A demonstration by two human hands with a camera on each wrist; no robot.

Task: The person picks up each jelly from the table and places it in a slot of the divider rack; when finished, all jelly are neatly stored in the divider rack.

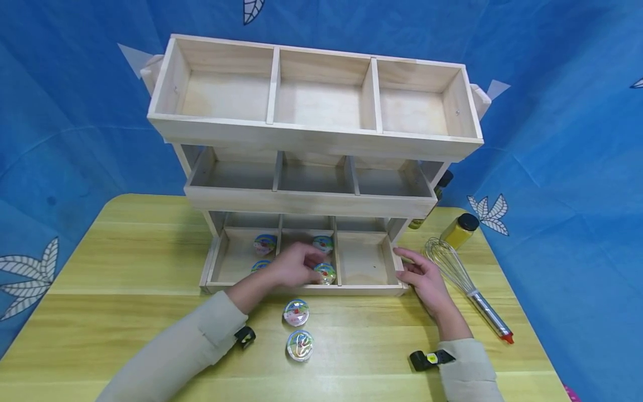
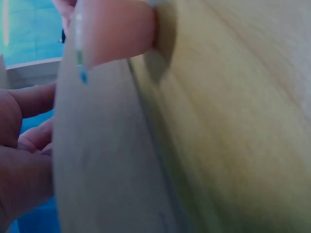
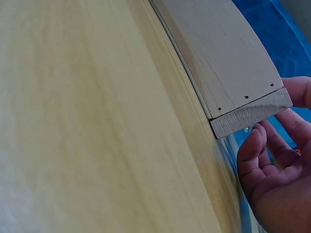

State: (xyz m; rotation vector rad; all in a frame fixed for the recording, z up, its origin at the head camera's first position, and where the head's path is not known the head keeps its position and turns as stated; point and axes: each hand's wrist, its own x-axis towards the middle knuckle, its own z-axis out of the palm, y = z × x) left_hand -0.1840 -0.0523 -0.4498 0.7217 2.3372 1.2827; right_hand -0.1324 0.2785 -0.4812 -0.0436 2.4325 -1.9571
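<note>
In the head view, my left hand (image 1: 296, 264) reaches into the bottom tray's middle compartment. Its thumb and curled fingers are at the edge of a jelly cup (image 1: 326, 274) with a printed lid. Another jelly cup (image 1: 323, 244) sits behind that one. The left compartment has two more, a back jelly cup (image 1: 264, 244) and a front jelly cup (image 1: 260, 266) partly covered by my left arm. My right hand (image 1: 424, 279) rests its fingertips against the right end of the wooden bottom tray (image 1: 361, 290); the right wrist view shows these fingers (image 3: 250, 145) loosely bent beside the corner.
Before the tray, two jelly cups stand on the table: a nearer jelly cup (image 1: 300, 345) and a farther jelly cup (image 1: 296, 312). Above rise the middle tier (image 1: 311, 204) and top tier (image 1: 321, 135). A whisk (image 1: 469, 290) and yellow jar (image 1: 457, 231) lie right; a dark-capped bottle (image 1: 442, 181) is partly hidden.
</note>
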